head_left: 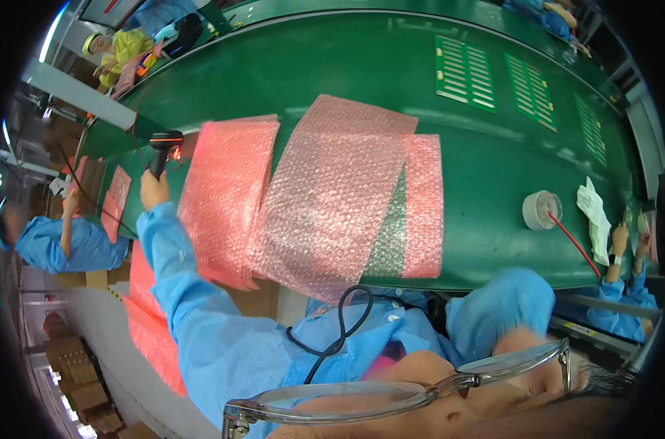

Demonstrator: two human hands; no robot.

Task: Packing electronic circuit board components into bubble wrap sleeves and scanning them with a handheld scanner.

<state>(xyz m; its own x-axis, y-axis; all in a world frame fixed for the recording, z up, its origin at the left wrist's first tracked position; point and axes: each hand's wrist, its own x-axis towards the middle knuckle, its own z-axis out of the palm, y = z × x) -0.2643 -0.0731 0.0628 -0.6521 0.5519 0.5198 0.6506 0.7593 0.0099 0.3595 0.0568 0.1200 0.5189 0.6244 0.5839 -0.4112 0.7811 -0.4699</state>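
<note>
- Wrapped around the handle of a black handheld scanner (165, 140), the person's left hand (154, 189) has a closed grip at its lower end.
- Holding it low leaves the scanner's head free beyond the fist, probably so it can be aimed; its glowing orange-red side faces right, toward the bubble wrap.
- Right of the grip, just beside the scanner, lie pink bubble-wrap sheets (226, 194); they overhang the table's near edge, perhaps to be within easy reach.
- Farther right, a paler, see-through bubble-wrap sheet (340, 183) lies aslant, overlapping a pink strip of wrap (426, 205).
- Bare skin shows below the bent right sleeve (499, 311), near the glasses (347, 401); whether the right hand is open or holding anything cannot be told.
- Well apart from the grip, green slotted panels (466, 72) rest flat toward the far right of the green table (332, 58), seemingly set out of the wrap's way.
</note>
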